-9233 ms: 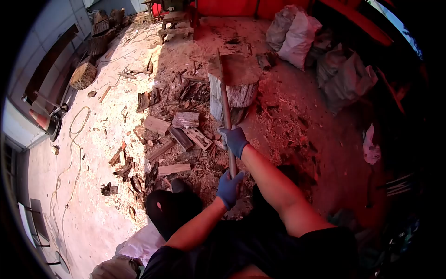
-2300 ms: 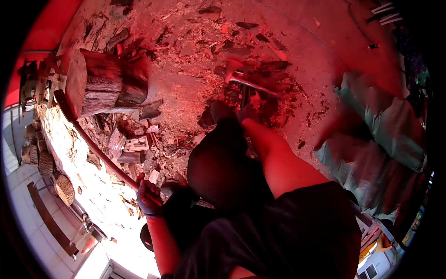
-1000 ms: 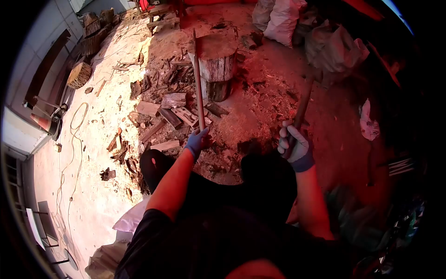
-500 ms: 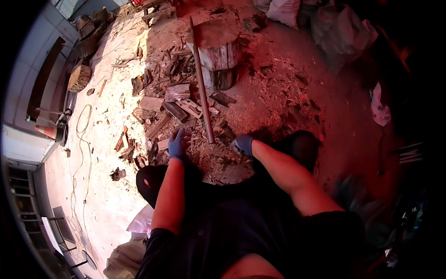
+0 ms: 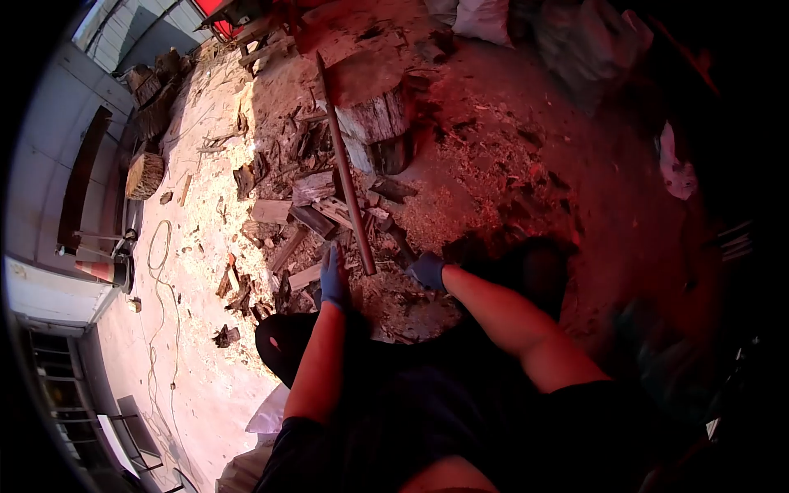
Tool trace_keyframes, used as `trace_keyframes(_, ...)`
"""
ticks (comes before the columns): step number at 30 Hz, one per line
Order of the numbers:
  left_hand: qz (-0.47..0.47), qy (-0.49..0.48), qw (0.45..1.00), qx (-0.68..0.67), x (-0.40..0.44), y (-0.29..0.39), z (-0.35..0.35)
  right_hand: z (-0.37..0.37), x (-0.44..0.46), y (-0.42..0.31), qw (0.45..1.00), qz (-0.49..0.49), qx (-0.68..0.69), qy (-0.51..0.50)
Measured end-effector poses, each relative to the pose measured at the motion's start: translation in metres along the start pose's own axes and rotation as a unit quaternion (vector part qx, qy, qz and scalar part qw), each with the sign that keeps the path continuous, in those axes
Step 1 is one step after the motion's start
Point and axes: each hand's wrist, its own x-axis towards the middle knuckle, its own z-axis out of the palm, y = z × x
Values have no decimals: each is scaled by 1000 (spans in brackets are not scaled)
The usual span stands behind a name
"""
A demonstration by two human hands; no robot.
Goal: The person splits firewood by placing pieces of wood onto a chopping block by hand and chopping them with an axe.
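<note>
My left hand (image 5: 334, 281), in a blue glove, is open with its fingers stretched forward, just left of the lower end of a long pole (image 5: 346, 177). The pole slants up past the left side of a chopping stump (image 5: 374, 122); neither hand touches it. My right hand (image 5: 426, 271), also gloved, is right of the pole's lower end. Its fingers curl downward, and what they hold, if anything, is hidden. A dark wood piece (image 5: 399, 240) lies just beyond it. Several split wood pieces (image 5: 313, 220) lie beyond my left hand.
Bark and chips litter the floor. A round log (image 5: 145, 176) and other logs stand along the left wall. A looped cord (image 5: 161, 246) crosses the floor near an orange-and-white cone (image 5: 97, 269). Pale sacks (image 5: 483, 23) sit at the back right; the far right is dark.
The view has shifted, so the pole and stump appear lower and further left. My left hand has moved right, closer to the pole's lower end, with its fingers now held together. My right hand stays near its place.
</note>
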Motion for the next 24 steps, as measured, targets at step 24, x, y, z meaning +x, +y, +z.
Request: trace_keyframes(24,-340,-86,659,-665,98,84,-87,-46,25,15,999,-28,-33,26)
